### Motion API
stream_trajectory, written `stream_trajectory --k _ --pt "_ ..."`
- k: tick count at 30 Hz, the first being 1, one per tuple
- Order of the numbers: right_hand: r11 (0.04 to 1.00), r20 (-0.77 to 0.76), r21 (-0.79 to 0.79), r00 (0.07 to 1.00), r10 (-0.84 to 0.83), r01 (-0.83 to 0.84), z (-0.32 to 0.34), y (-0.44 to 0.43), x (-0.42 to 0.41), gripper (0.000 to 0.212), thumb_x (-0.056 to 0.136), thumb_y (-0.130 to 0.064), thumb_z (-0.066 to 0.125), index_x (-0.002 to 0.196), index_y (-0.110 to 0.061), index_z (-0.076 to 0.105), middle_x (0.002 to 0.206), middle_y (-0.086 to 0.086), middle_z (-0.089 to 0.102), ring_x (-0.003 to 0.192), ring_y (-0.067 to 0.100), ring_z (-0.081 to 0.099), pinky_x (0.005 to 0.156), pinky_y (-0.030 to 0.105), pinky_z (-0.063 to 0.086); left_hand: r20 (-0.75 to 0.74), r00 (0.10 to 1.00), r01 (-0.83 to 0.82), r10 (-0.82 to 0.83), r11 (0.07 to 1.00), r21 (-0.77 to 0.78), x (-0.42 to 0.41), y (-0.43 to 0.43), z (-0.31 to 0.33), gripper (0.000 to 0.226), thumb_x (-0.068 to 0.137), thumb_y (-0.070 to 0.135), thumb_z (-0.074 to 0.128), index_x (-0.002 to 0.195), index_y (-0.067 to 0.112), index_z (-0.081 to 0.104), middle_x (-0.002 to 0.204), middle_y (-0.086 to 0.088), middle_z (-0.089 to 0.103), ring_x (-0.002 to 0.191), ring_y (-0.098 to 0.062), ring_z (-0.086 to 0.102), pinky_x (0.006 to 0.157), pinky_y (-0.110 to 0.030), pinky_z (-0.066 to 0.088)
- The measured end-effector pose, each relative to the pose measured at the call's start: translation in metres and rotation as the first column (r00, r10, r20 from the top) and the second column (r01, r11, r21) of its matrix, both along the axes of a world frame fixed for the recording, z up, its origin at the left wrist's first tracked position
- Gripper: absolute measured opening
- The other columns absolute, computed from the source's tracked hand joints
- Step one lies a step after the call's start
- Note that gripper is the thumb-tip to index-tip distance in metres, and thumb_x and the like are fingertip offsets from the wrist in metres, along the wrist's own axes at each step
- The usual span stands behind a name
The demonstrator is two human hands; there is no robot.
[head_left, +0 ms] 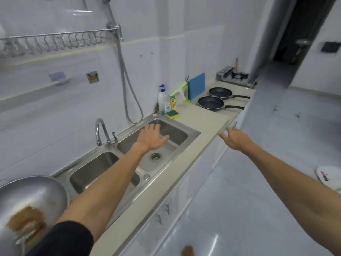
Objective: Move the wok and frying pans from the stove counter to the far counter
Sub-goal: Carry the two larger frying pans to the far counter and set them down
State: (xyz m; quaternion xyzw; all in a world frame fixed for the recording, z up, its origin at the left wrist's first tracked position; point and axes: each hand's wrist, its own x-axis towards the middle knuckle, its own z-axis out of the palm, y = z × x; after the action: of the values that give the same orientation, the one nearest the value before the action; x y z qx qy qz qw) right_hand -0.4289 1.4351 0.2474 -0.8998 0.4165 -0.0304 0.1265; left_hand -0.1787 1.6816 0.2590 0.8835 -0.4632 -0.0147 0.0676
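Two dark frying pans sit side by side on the beige counter [201,115] far ahead, the nearer pan [211,103] and the farther pan [220,93], both with black handles pointing right. A steel wok [31,196] with a brown patch inside lies at the lower left beside the sink. My left hand [151,137] reaches out over the right sink basin, fingers spread and holding nothing. My right hand [235,138] hovers past the counter's front edge, fingers apart and empty. Both hands are well short of the pans.
A double steel sink [193,133] with a tap [101,131] fills the counter's middle. Soap bottles, a sponge [172,114] and a blue board [196,85] stand against the wall. A gas stove [234,76] sits at the far end. Tiled floor runs on the right.
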Motion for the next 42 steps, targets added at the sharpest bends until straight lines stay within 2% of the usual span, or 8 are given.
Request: stream_trajectory --k 9,17,22,25,28,32,36,42 --pt "0.987 -0.002 0.01 0.987 -0.161 0.161 0.013 -0.196 -0.022 0.077 0.099 -0.064 0.032 0.142 -0.002 0.049 0.148 0.024 0.05 0.134 0.042 0.047 0.109 0.053 0.039 -0.029 0.991 0.131 -0.13 0.991 0.035 0.033 -0.216 -0.006 0.071 0.099 0.056 0.043 0.148 0.006 0.039 0.153 -0.019 0.044 0.139 -0.036 0.04 0.114 -0.048 0.036" --pt "0.974 -0.043 0.051 0.974 -0.221 0.223 -0.014 -0.345 -0.033 0.081 0.098 -0.066 0.03 0.144 -0.002 0.045 0.152 0.024 0.046 0.137 0.042 0.045 0.11 0.053 0.037 -0.064 0.986 0.162 -0.155 0.98 0.115 0.035 -0.384 -0.018 0.071 0.1 0.056 0.038 0.15 0.005 0.037 0.155 -0.016 0.04 0.141 -0.035 0.035 0.112 -0.049 0.036" --pt "0.978 -0.032 0.062 0.98 -0.196 0.197 -0.025 -0.461 -0.022 0.079 0.099 -0.064 0.031 0.146 -0.001 0.043 0.151 0.024 0.046 0.137 0.042 0.045 0.109 0.053 0.038 -0.088 0.986 0.152 -0.145 0.985 0.077 0.034 -0.494 -0.033 0.066 0.101 0.051 0.042 0.148 0.005 0.041 0.154 -0.015 0.044 0.14 -0.033 0.038 0.112 -0.048 0.037" --pt "0.986 -0.054 0.081 0.989 -0.139 0.143 -0.028 -0.53 -0.019 0.079 0.1 -0.064 0.029 0.152 -0.005 0.035 0.157 0.023 0.04 0.142 0.041 0.04 0.112 0.053 0.034 -0.137 0.986 0.108 -0.097 0.992 0.072 0.024 -0.557 -0.043 0.064 0.101 0.051 0.043 0.146 0.005 0.044 0.152 -0.015 0.047 0.139 -0.034 0.04 0.111 -0.047 0.038" --pt "0.992 -0.072 0.091 0.994 -0.084 0.091 -0.032 -0.602 -0.023 0.077 0.101 -0.063 0.025 0.156 -0.009 0.031 0.16 0.021 0.036 0.146 0.039 0.035 0.115 0.053 0.03 -0.152 0.986 0.078 -0.063 0.993 0.092 0.011 -0.618 -0.054 0.069 0.101 0.052 0.041 0.151 0.005 0.037 0.157 -0.015 0.04 0.143 -0.034 0.036 0.114 -0.044 0.033" --pt "0.99 -0.147 0.128 0.988 -0.036 0.055 -0.039 -0.683 -0.021 0.079 0.101 -0.063 0.024 0.158 -0.01 0.024 0.165 0.019 0.027 0.15 0.037 0.027 0.119 0.052 0.025 -0.2 0.979 0.068 -0.038 0.987 0.145 0.002 -0.687 -0.073 0.075 0.103 0.051 0.037 0.159 0.003 0.022 0.166 -0.015 0.024 0.152 -0.031 0.021 0.123 -0.041 0.02" --pt "0.985 -0.181 0.168 0.983 0.008 0.023 -0.053 -0.758 -0.001 0.079 0.101 -0.062 0.024 0.16 -0.01 0.02 0.167 0.016 0.022 0.153 0.034 0.021 0.123 0.05 0.021 -0.235 0.972 0.026 0.019 0.982 0.187 0.01 -0.754 -0.09 0.077 0.103 0.052 0.035 0.161 0.004 0.015 0.168 -0.015 0.016 0.155 -0.035 0.011 0.125 -0.044 0.012" --pt "0.975 -0.2 0.217 0.976 0.088 -0.043 -0.082 -0.859 0.06 0.078 0.103 -0.06 0.025 0.16 -0.008 0.018 0.168 0.017 0.02 0.154 0.033 0.019 0.124 0.048 0.02 -0.322 0.944 -0.026 0.071 0.99 0.14 0.043 -0.85 -0.122 0.073 0.104 0.046 0.037 0.16 0.004 0.016 0.168 -0.015 0.017 0.154 -0.039 0.012 0.124 -0.048 0.015"
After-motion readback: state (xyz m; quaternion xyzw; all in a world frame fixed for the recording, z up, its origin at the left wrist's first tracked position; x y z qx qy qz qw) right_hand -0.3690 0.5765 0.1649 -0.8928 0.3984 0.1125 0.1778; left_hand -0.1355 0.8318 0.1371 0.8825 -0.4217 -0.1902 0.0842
